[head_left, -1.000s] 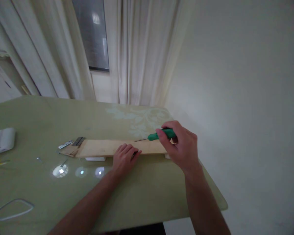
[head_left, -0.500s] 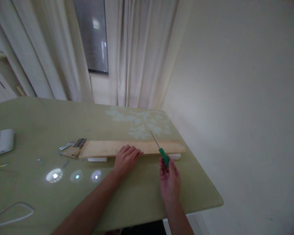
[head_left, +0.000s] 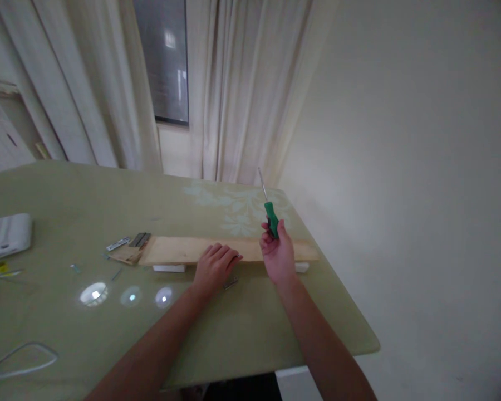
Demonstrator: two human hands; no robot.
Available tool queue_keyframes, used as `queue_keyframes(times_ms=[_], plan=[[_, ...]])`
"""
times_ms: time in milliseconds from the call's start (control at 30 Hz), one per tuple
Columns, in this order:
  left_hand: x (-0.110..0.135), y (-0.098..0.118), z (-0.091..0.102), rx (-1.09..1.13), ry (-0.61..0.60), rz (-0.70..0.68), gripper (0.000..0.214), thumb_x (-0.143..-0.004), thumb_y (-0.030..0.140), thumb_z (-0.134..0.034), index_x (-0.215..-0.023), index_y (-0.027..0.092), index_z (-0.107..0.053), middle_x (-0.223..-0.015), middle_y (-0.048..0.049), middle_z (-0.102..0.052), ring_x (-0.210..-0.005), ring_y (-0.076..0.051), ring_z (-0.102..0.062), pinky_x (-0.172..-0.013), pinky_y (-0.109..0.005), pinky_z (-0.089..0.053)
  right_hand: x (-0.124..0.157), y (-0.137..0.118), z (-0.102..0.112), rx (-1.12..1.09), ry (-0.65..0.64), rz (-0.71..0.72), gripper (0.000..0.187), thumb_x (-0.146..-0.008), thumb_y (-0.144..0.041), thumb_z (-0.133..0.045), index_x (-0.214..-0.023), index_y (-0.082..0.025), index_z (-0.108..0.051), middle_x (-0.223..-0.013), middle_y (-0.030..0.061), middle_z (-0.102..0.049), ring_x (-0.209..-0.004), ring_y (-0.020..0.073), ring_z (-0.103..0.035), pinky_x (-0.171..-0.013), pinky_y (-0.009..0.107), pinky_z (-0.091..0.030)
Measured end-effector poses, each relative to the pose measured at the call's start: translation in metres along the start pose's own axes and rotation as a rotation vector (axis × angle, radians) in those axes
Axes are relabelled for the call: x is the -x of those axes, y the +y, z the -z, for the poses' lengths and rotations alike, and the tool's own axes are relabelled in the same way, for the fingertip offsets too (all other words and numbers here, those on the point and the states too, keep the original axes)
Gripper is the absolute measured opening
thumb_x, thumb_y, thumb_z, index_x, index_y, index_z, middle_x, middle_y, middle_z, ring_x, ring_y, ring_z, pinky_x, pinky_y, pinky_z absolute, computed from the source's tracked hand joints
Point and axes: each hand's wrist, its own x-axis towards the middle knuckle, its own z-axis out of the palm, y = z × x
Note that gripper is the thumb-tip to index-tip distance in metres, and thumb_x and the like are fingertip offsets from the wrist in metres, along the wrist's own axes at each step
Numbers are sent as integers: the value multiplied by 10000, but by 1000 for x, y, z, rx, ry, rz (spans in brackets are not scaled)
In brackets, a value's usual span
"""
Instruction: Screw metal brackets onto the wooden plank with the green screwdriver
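Right hand (head_left: 278, 253) — grip wrapped round the green screwdriver (head_left: 271, 218), tip up; left hand (head_left: 215, 267) lies spread on the plank (head_left: 179, 250), steadying it; working the wood likely needs the tip lowered first.

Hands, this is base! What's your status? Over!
Left hand flat on wooden plank. Right hand grips green screwdriver, tip up. Small metal piece beside left hand.
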Motion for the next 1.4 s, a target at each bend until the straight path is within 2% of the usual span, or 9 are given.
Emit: queue_keyframes(times_ms=[100,267,500,667,800,933,1067,1233,1400], plan=[[2,0,0,43,16,32,205,-1032,300,-630,-878,198,-721,-836,-37,-745,-797,-190,-623,-781,-326,-469,-7,14,1,43,-6,66,295,-803,-469,-840,-886,-211,-723,-829,3,-781,-573,68,-605,-498,173,-463],[2,1,2,218,73,169,241,-1027,372,-636,-883,205,-732,-800,-39,-754,-763,-184,-665,-731,-312,-526,5,30,17,83,6,70,347,-809,-532,-820,-858,-204,-718,-790,15,-762,-535,82,-559,-454,198,-425],[-11,-7,21,501,73,515,267,-957,462,-684,-949,212,-778,-872,-47,-801,-782,-182,-736,-712,-289,-575,5,26,26,117,-3,62,394,-826,-576,-791,-823,-190,-710,-750,12,-725,-488,68,-506,-422,204,-368],[-22,-29,45,641,241,739,410,-886,573,-725,-1035,196,-786,-977,-82,-815,-899,-215,-755,-845,-341,-598,-2,24,30,101,3,66,396,-836,-576,-777,-816,-188,-700,-743,9,-725,-464,58,-467,-409,206,-328],[-30,-63,82,532,357,856,514,-773,613,-789,-1055,184,-788,-947,-68,-801,-874,-202,-725,-841,-325,-574,-5,21,32,90,16,86,400,-817,-573,-795,-804,-189,-682,-726,0,-721,-461,54,-453,-413,205,-316],[-19,-102,128,301,256,950,533,-741,627,-746,-1032,181,-782,-788,-20,-773,-735,-187,-670,-688,-282,-519,-6,18,32,64,33,85,414,-792,-584,-809,-796,-196,-664,-692,-21,-699,-442,46,-420,-398,199,-280],[8,-130,160,-121,81,1116,275,-743,459,-738,-876,222,-778,-650,17,-719,-656,-208,-629,-633,-264,-420,-3,16,29,56,39,99,414,-805,-585,-798,-796,-196,-655,-683,-26,-683,-442,46,-395,-392,206,-246],[37,-142,162,-324,-7,1195,169,-765,411,-751,-834,258,-772,-633,23,-676,-586,-184,-510,-651,-261,-358,3,16,25,114,6,171,421,-847,-603,-746,-806,-196,-647,-683,-22,-672,-449,53,-369,-397,223,-210],[49,-132,145,-281,-21,1087,259,-717,530,-730,-819,293,-746,-679,32,-714,-636,-212,-563,-602,-244,-325,4,17,25,148,-12,161,423,-862,-605,-732,-832,-185,-684,-680,-21,-663,-453,52,-368,-405,223,-202]])
